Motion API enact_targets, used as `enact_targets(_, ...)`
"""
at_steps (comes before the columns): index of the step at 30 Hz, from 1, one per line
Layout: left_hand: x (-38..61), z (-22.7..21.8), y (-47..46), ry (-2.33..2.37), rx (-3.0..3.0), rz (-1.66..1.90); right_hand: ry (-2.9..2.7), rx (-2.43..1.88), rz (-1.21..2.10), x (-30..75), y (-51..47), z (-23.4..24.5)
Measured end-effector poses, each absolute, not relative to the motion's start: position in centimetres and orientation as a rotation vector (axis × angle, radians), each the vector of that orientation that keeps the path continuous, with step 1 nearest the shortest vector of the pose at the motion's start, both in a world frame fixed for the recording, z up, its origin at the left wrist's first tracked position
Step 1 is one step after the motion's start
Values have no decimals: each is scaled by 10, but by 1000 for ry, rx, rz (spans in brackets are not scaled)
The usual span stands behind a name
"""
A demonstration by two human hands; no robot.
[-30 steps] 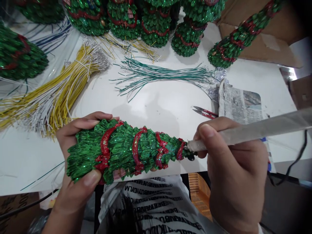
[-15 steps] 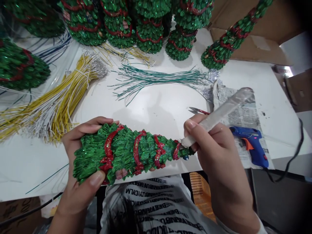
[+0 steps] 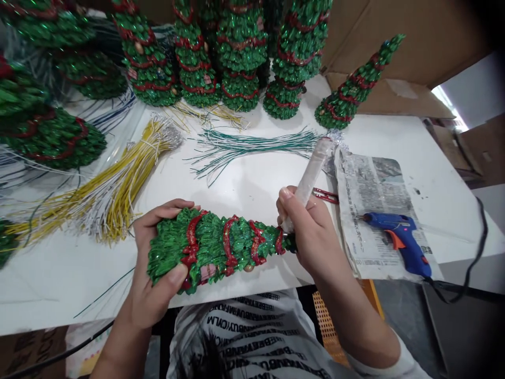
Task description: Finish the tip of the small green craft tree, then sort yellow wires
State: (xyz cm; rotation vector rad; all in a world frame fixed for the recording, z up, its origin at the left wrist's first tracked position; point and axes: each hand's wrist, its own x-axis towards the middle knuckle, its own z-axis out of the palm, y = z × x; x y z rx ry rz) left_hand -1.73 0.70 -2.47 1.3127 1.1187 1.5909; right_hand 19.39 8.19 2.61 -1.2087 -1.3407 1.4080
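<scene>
In both hands I hold a green glittery cone-shaped Christmas tree ornament [image 3: 213,247], lying on its side and wound with red glitter garland. My left hand [image 3: 160,268] cups its wide base. My right hand [image 3: 310,231] pinches a long translucent glue stick [image 3: 311,176], which points up and away. The stick's lower end presses against the tree's narrow top, partly hidden by my fingers.
Several similar trees stand along the back of the white table. Bundles of yellow-white wires [image 3: 118,205] and green-white wires [image 3: 252,148] lie there. Right of my hand are red-handled snips [image 3: 325,196] and newspaper [image 3: 379,210] bearing a blue glue gun [image 3: 398,237].
The glue stick has swung from pointing right to pointing up and away. Both hands and the tree have shifted right in view, and the glue gun has come into sight.
</scene>
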Motion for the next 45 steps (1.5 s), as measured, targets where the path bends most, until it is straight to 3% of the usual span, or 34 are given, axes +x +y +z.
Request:
enact_targets(14,-17,14,90,1159,1563,1480,-1158,-1144,1209,192,137,14)
enact_targets(29,-32,10,154,1254,1775,1236,-886,-1283,1134,174,153,-25)
enact_targets(36,-17,49,148,1508,2070,1139,-891,-1281,1160,171,152,-24)
enact_targets(39,11,65,138,1561,2625,667,-911,-1264,1172,170,150,-24)
enact_targets(42,33,64,133,1489,2784,136,-927,-1257,1180,169,148,-25)
enact_targets(45,40,56,136,1506,2835,-76,-951,-1255,1169,166,147,-28)
